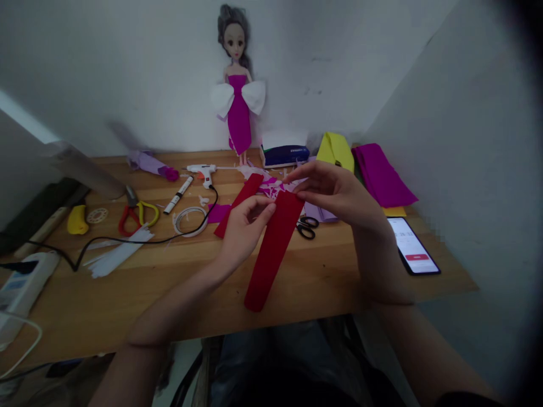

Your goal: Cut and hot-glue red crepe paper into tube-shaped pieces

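Note:
A long red crepe-paper strip (275, 254) slants above the front of the table, its lower end hanging toward me. My left hand (250, 220) pinches its upper left edge between thumb and fingers. At the top right corner, my right hand (328, 192) grips the paper with the thumb and a finger, while its index finger reaches out past the top edge. A second red strip (244, 200) lies on the table behind my left hand. Black-handled scissors (307, 227) rest just right of the held strip, their blades hidden. Pink and purple paper scraps (269, 182) lie beyond my hands.
A doll (238, 113) in a magenta dress stands against the wall. Left of my hands are a glue gun (206, 172), a marker (179, 195), a white cable coil (190, 220) and pliers (136, 215). A phone (416, 246) and magenta paper (384, 175) lie on the right.

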### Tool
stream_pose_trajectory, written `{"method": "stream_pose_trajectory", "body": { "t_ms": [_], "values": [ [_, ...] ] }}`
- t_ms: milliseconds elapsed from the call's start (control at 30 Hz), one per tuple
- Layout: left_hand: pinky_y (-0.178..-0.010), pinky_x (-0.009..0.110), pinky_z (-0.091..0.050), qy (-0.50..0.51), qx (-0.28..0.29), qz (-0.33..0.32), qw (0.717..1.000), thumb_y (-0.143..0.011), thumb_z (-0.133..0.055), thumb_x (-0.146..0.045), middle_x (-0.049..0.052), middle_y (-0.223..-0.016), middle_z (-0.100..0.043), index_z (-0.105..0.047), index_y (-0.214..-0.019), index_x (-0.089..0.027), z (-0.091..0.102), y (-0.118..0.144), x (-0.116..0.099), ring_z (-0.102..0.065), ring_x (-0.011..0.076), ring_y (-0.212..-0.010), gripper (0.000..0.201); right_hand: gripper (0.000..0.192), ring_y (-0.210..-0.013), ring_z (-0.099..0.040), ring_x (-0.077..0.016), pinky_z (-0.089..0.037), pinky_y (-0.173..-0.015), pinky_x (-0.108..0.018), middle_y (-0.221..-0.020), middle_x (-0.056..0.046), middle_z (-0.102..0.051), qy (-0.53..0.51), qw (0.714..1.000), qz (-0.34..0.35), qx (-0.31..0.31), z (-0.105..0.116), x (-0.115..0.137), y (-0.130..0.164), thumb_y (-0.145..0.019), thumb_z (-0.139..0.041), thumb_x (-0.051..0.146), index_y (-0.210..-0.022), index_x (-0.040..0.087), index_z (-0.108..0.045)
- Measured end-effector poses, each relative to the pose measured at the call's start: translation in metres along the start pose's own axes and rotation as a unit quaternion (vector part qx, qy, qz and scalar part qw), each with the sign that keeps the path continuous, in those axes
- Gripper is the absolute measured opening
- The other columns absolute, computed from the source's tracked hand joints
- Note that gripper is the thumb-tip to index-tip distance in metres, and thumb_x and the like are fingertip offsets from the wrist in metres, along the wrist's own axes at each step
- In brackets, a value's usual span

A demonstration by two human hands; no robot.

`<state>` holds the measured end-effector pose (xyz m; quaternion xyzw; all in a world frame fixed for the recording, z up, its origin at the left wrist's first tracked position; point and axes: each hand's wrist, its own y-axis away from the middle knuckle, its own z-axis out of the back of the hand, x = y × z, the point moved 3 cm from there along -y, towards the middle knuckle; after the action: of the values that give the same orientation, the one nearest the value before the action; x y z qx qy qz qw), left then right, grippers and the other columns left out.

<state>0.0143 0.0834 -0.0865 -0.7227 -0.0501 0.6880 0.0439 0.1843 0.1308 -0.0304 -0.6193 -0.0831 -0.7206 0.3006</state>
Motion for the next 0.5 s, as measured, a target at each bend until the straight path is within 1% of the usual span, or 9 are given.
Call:
{"method": "stream_pose_trajectory", "body": {
  "t_ms": [133, 267, 333, 400, 500],
  "values": [
    [-0.083, 0.026, -0.050, 0.027, 0.007, 0.002, 1.000, -0.081, -0.067, -0.029, 0.003, -0.092, -0.069, -0.066, -0.085, -0.017, -0.0019, 0.0002, 0.0013, -0.062, 0.0135, -0.087, 0.013, 0.021, -0.085, -0.067, -0.0152, -0.057, -0.080, -0.031, -0.103, -0.003, -0.067, -0.004, 1.000, -0.015, 0.006, -0.0001, -0.0027, -0.0008, -0.077, -0.067, 0.019, -0.096, 0.024, -0.062],
    [-0.078, 0.024, -0.049, 0.061, 0.030, 0.022, 0.997, -0.079, -0.069, -0.032, 0.000, -0.083, -0.069, -0.066, -0.082, -0.017, -0.0039, -0.0004, 0.0042, -0.062, 0.0112, -0.078, 0.015, 0.018, -0.085, -0.066, -0.0155, -0.057, -0.079, -0.031, -0.099, -0.003, -0.066, -0.005, 1.000, -0.024, 0.004, -0.0009, -0.0014, -0.0002, -0.076, -0.068, 0.019, -0.092, 0.023, -0.061],
    [-0.075, 0.023, -0.050, 0.073, 0.019, 0.024, 0.997, -0.078, -0.071, -0.033, 0.000, -0.081, -0.069, -0.066, -0.081, -0.017, -0.0033, -0.0004, 0.0040, -0.062, 0.0108, -0.075, 0.017, 0.015, -0.083, -0.066, -0.0148, -0.056, -0.078, -0.030, -0.095, -0.002, -0.066, -0.001, 1.000, -0.027, 0.000, -0.0004, 0.0004, 0.0006, -0.076, -0.068, 0.019, -0.089, 0.022, -0.062],
    [-0.072, 0.023, -0.051, 0.075, -0.005, 0.016, 0.997, -0.076, -0.073, -0.033, 0.001, -0.082, -0.070, -0.066, -0.080, -0.017, -0.0020, 0.0001, 0.0022, -0.063, 0.0110, -0.074, 0.018, 0.012, -0.082, -0.065, -0.0143, -0.056, -0.076, -0.029, -0.090, -0.002, -0.066, 0.012, 0.999, -0.029, 0.001, 0.0006, 0.0020, 0.0013, -0.076, -0.069, 0.020, -0.086, 0.021, -0.062],
    [-0.070, 0.022, -0.051, 0.054, -0.040, 0.005, 0.998, -0.075, -0.074, -0.032, 0.001, -0.080, -0.071, -0.068, -0.080, -0.017, -0.0002, 0.0023, -0.0017, -0.064, 0.0111, -0.073, 0.017, 0.013, -0.077, -0.064, -0.0140, -0.055, -0.070, -0.028, -0.084, -0.002, -0.067, 0.040, 0.998, -0.051, 0.019, 0.0017, 0.0022, 0.0021, -0.074, -0.072, 0.025, -0.083, 0.020, -0.064]
  ]
}}
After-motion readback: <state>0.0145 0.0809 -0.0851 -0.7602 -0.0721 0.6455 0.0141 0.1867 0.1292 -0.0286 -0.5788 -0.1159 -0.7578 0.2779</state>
